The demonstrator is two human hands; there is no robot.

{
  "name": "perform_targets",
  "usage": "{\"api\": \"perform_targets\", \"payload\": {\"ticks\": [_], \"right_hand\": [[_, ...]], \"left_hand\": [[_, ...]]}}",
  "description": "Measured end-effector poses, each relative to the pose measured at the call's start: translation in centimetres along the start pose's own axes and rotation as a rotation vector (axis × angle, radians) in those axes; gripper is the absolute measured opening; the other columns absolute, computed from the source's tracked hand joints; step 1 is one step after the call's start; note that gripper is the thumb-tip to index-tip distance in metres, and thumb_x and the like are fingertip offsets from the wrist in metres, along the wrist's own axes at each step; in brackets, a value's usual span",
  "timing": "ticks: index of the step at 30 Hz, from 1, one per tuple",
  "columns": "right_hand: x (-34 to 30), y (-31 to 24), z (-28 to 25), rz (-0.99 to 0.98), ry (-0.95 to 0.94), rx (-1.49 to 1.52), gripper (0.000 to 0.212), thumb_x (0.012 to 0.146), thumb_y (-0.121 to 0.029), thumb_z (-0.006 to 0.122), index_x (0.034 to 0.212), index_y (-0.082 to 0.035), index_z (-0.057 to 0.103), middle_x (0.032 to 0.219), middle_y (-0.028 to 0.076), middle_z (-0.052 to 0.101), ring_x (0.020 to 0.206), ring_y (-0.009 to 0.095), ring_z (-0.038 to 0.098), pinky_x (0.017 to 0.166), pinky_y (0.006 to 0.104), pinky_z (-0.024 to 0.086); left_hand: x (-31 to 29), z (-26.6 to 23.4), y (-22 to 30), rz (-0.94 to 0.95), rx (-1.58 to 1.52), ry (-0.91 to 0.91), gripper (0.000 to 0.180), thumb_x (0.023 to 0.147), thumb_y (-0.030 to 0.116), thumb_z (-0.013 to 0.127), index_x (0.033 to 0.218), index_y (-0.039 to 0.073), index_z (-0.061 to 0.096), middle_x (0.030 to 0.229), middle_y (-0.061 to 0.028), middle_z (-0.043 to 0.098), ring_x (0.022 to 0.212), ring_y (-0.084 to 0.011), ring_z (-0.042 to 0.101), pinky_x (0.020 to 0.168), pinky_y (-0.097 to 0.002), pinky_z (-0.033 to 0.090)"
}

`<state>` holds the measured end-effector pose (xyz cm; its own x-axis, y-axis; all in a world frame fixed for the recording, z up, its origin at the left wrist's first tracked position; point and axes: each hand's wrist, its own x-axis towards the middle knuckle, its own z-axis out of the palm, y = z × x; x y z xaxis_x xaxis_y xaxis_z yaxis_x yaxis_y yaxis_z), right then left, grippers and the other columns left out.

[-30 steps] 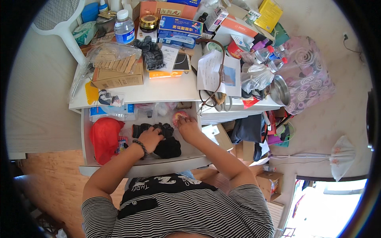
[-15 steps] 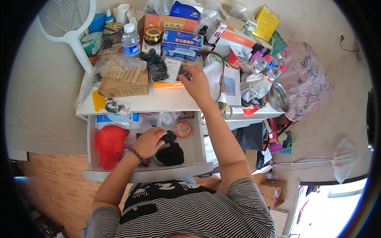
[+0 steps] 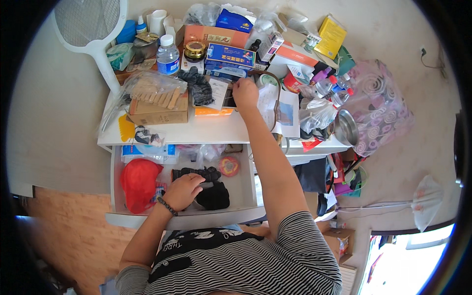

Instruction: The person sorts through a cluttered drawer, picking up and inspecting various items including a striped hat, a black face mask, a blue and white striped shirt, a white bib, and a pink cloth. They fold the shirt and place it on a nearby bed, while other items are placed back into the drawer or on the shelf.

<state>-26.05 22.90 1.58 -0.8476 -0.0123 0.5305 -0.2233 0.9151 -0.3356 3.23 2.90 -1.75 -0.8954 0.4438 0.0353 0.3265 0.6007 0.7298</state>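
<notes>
My left hand [image 3: 184,191], with a beaded bracelet on its wrist, hovers in the open drawer [image 3: 248,172]. Its fingers are loosely stretched, and nothing shows in them. Just beyond the fingers lies a dark rolled knit item [image 3: 211,173], with a black cloth bundle [image 3: 213,195] beside it. A red cloth item [image 3: 139,183] fills the drawer's left side. On the cabinet top my right hand [image 3: 245,93] has its fingers curled down by a white paper slip [image 3: 218,94] and a brown strap [image 3: 279,93]. What those fingers pinch is hidden.
Blue boxes [image 3: 230,56], a water bottle [image 3: 168,56] and a dark grey knit glove [image 3: 197,86] crowd the cabinet top [image 3: 169,130]. Bagged wooden pieces on a cardboard box [image 3: 160,112] stand at left. A metal bowl [image 3: 346,128] sits at the right edge.
My right hand has moved slightly farther in and its fingers have curled closed. My left hand has drawn back from the dark rolled knit item. The view has shifted slightly.
</notes>
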Motion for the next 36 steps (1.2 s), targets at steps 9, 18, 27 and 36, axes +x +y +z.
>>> {"api": "perform_targets", "payload": {"ticks": [9, 18, 27, 36], "right_hand": [[0.7, -0.5, -1.4, -0.014, -0.114, 0.161, 0.018, 0.075, -0.019, 0.068, 0.079, -0.001, 0.066, 0.081, 0.015, 0.063, 0.076, 0.033, 0.063, 0.069, 0.0428, 0.050], [2.0, -1.1, -3.8, 0.104, -0.038, 0.632, 0.014, 0.085, -0.013, 0.059, 0.081, 0.000, 0.059, 0.080, 0.014, 0.067, 0.063, 0.025, 0.064, 0.055, 0.0331, 0.049], [3.7, -3.0, -9.7, 0.242, -0.209, 1.121, 0.019, 0.098, -0.017, 0.045, 0.095, 0.000, 0.053, 0.083, 0.011, 0.066, 0.068, 0.015, 0.063, 0.060, 0.0242, 0.047], [1.1, -1.9, -12.7, 0.132, -0.202, 1.691, 0.014, 0.098, -0.017, 0.044, 0.089, -0.008, 0.048, 0.075, 0.004, 0.053, 0.069, 0.014, 0.050, 0.065, 0.0279, 0.043]], "left_hand": [[-0.1, 0.4, -0.4, -0.012, -0.061, 0.008, 0.025, 0.083, 0.012, 0.059, 0.107, 0.004, 0.060, 0.107, -0.0146, 0.061, 0.099, -0.0335, 0.058, 0.085, -0.0392, 0.048], [-0.7, 0.8, -1.3, -0.034, -0.090, 0.041, 0.026, 0.083, 0.010, 0.059, 0.109, 0.003, 0.060, 0.107, -0.0146, 0.061, 0.099, -0.0324, 0.058, 0.085, -0.0367, 0.048], [0.5, 0.5, -0.5, 0.003, -0.142, 0.101, 0.024, 0.083, 0.010, 0.060, 0.107, 0.004, 0.060, 0.105, -0.0139, 0.062, 0.097, -0.0328, 0.059, 0.084, -0.0375, 0.048], [2.8, 0.9, -0.8, -0.081, -0.620, 0.178, 0.027, 0.090, 0.014, 0.059, 0.115, 0.003, 0.060, 0.104, -0.0104, 0.064, 0.095, -0.0186, 0.061, 0.085, -0.0285, 0.047]]}}
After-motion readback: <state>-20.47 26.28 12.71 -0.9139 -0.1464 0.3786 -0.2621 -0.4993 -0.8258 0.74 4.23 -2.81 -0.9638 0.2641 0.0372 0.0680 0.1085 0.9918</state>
